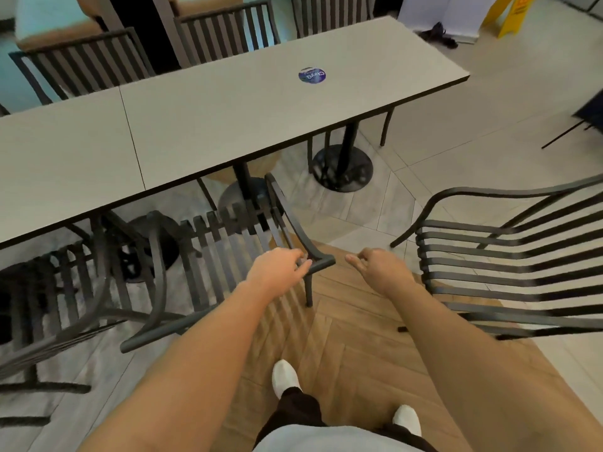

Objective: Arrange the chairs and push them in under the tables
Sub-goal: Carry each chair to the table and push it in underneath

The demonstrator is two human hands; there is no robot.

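Tables first: long beige laminate tables (228,115) run across my view, dark slatted metal chair (228,252) pushed partly under the near edge, a second dark slatted chair (509,265) well apart on the right. My left hand (277,272) grips the first chair's back corner. Right hand (380,267) hangs loosely curled just beside it, holding nothing.

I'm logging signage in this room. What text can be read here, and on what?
Round sticker on the table: lettering seen upside down, too blurred to read for certain.
Yellow floor sign: orange lettering, cut off by the frame edge, unreadable.
No other text shows.
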